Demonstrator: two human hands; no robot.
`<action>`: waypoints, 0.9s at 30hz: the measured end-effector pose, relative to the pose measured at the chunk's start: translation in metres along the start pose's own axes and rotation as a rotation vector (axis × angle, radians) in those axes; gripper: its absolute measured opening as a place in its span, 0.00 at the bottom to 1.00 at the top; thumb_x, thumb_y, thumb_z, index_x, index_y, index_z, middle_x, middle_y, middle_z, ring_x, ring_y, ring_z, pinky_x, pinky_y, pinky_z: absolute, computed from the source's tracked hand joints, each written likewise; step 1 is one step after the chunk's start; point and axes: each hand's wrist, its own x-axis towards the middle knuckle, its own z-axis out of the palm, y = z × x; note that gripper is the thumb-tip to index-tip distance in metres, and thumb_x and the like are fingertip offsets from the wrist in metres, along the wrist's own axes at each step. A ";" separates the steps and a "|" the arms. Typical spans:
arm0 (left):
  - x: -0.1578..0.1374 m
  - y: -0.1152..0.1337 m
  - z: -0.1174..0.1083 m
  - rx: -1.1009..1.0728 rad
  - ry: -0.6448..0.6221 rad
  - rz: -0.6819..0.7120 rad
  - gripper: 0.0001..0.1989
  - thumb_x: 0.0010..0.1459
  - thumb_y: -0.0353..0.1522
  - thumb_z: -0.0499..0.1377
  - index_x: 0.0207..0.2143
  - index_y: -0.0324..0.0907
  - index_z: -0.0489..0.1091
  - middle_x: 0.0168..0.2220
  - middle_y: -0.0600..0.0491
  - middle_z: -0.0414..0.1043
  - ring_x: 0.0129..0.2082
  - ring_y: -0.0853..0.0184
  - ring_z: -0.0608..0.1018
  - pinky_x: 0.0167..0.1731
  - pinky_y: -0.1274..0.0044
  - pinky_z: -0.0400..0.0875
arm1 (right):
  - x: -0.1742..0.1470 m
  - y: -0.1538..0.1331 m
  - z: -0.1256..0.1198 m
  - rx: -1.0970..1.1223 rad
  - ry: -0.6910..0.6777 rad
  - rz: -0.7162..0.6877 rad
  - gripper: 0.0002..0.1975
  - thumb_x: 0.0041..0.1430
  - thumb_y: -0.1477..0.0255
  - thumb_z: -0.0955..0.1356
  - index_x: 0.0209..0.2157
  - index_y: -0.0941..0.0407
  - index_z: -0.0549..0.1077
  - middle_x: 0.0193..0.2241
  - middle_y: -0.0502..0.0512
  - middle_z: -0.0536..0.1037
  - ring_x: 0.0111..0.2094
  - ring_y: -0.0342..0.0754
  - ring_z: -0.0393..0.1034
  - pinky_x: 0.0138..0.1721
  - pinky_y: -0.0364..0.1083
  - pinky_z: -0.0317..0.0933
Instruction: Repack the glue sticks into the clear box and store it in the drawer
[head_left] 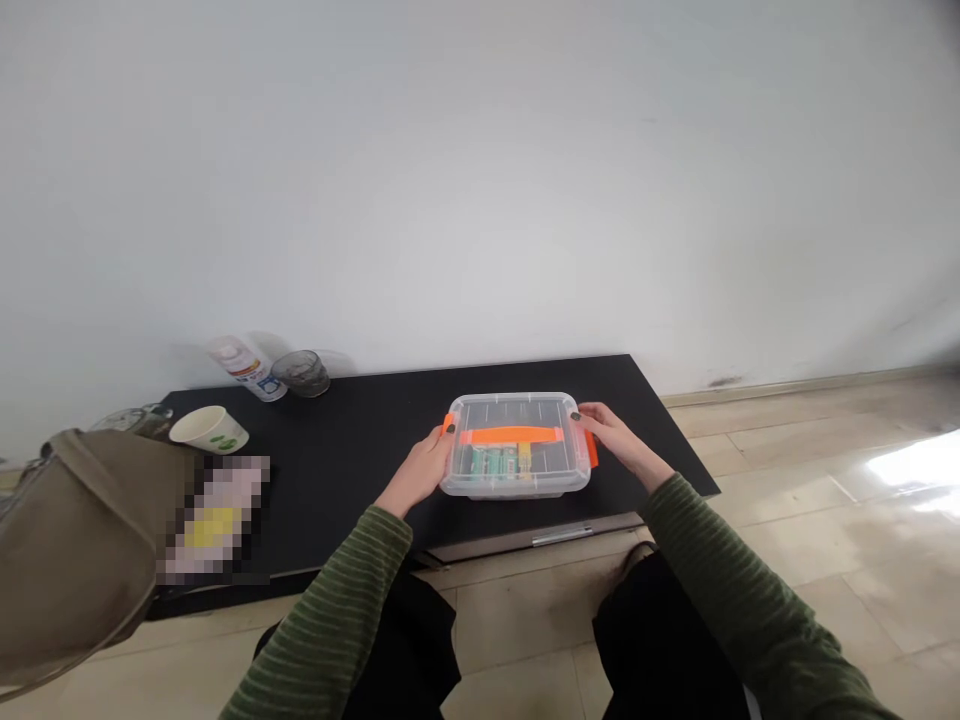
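Note:
A clear plastic storage box (559, 460) with a lid, an orange handle and orange side latches is in front of me, over the black cabinet top. Through the lid, several small green and yellow items show inside; I cannot make out what they are. My left hand (421, 468) grips the box's left side, thumb by the orange latch. On the opposite side, my right hand (616, 438) has its thumb on the lid's edge beside the right latch, its fingers curled around the far side and partly hidden.
The low black cabinet (360, 440) stands against a white wall. To the left are a spray can (249, 368), a dark glass (302, 373), a paper cup (210, 430), a blurred-out pink item (232, 490) and a brown bag (90, 540). A silver drawer handle (562, 535) shows on the front.

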 end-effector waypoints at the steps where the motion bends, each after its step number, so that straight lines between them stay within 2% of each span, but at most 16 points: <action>1: 0.000 0.000 0.000 -0.008 0.003 0.002 0.29 0.63 0.51 0.47 0.49 0.39 0.73 0.44 0.44 0.79 0.43 0.55 0.79 0.42 0.70 0.71 | 0.002 -0.003 0.003 -0.006 -0.002 -0.057 0.22 0.55 0.59 0.73 0.49 0.53 0.73 0.49 0.56 0.78 0.47 0.50 0.74 0.42 0.45 0.70; 3: -0.001 -0.001 -0.002 -0.026 0.000 0.001 0.29 0.62 0.51 0.47 0.47 0.39 0.73 0.43 0.44 0.79 0.42 0.55 0.79 0.40 0.70 0.71 | 0.005 -0.008 0.010 0.004 -0.068 -0.130 0.22 0.57 0.59 0.72 0.51 0.52 0.72 0.53 0.56 0.76 0.52 0.50 0.72 0.49 0.46 0.68; 5: -0.002 -0.001 -0.003 -0.041 -0.001 -0.019 0.28 0.62 0.51 0.48 0.46 0.39 0.73 0.40 0.45 0.79 0.38 0.56 0.79 0.36 0.70 0.71 | 0.007 -0.012 0.016 0.007 -0.114 -0.148 0.23 0.58 0.58 0.71 0.52 0.52 0.72 0.52 0.56 0.77 0.52 0.51 0.72 0.51 0.48 0.67; 9: -0.008 0.002 -0.002 -0.125 -0.025 -0.081 0.25 0.61 0.51 0.49 0.40 0.40 0.72 0.27 0.50 0.76 0.24 0.63 0.76 0.23 0.74 0.66 | 0.010 -0.018 0.021 -0.030 -0.124 -0.166 0.24 0.60 0.61 0.69 0.57 0.51 0.70 0.53 0.54 0.76 0.54 0.52 0.70 0.53 0.50 0.66; 12: -0.014 0.007 0.002 -0.242 -0.100 -0.118 0.22 0.62 0.50 0.46 0.33 0.42 0.67 0.15 0.55 0.66 0.13 0.68 0.66 0.15 0.76 0.58 | 0.011 -0.017 0.022 -0.173 -0.041 -0.175 0.29 0.58 0.63 0.70 0.61 0.48 0.67 0.55 0.53 0.75 0.55 0.53 0.69 0.55 0.51 0.63; 14: -0.018 0.010 0.004 -0.310 -0.135 -0.125 0.20 0.63 0.49 0.46 0.31 0.43 0.63 0.12 0.58 0.62 0.11 0.69 0.63 0.13 0.77 0.55 | 0.010 -0.014 0.023 -0.277 0.001 -0.191 0.30 0.56 0.61 0.71 0.60 0.47 0.68 0.51 0.54 0.77 0.52 0.54 0.70 0.54 0.52 0.63; 17: -0.020 0.013 0.006 -0.369 -0.127 -0.116 0.17 0.62 0.47 0.49 0.31 0.44 0.61 0.11 0.59 0.61 0.10 0.70 0.62 0.12 0.79 0.54 | 0.006 -0.013 0.029 -0.347 0.078 -0.223 0.23 0.59 0.60 0.69 0.55 0.48 0.71 0.44 0.53 0.79 0.47 0.54 0.73 0.51 0.53 0.64; 20: -0.018 0.015 0.009 -0.410 -0.086 -0.146 0.17 0.62 0.46 0.48 0.29 0.44 0.61 0.11 0.60 0.59 0.10 0.71 0.60 0.12 0.79 0.52 | 0.001 -0.015 0.035 -0.418 0.167 -0.234 0.19 0.61 0.63 0.66 0.54 0.48 0.71 0.44 0.54 0.79 0.46 0.54 0.73 0.50 0.53 0.64; 22: -0.014 0.014 0.011 -0.444 -0.051 -0.154 0.18 0.61 0.46 0.48 0.27 0.44 0.60 0.11 0.60 0.58 0.10 0.72 0.59 0.11 0.79 0.51 | -0.003 -0.019 0.035 -0.443 0.209 -0.313 0.17 0.61 0.66 0.65 0.52 0.50 0.71 0.48 0.56 0.78 0.50 0.54 0.71 0.52 0.54 0.63; 24: -0.011 0.011 0.014 -0.486 -0.020 -0.141 0.17 0.60 0.46 0.50 0.25 0.44 0.59 0.12 0.60 0.58 0.10 0.73 0.59 0.11 0.79 0.52 | -0.005 -0.024 0.032 -0.386 0.259 -0.458 0.14 0.62 0.68 0.63 0.49 0.52 0.70 0.52 0.59 0.77 0.53 0.54 0.71 0.54 0.54 0.62; 27: -0.008 0.005 0.017 -0.518 0.002 -0.132 0.15 0.59 0.43 0.52 0.24 0.45 0.59 0.11 0.60 0.57 0.10 0.73 0.60 0.11 0.79 0.53 | -0.003 -0.027 0.022 -0.279 0.339 -0.603 0.12 0.65 0.69 0.60 0.46 0.53 0.70 0.49 0.61 0.78 0.52 0.52 0.73 0.53 0.53 0.64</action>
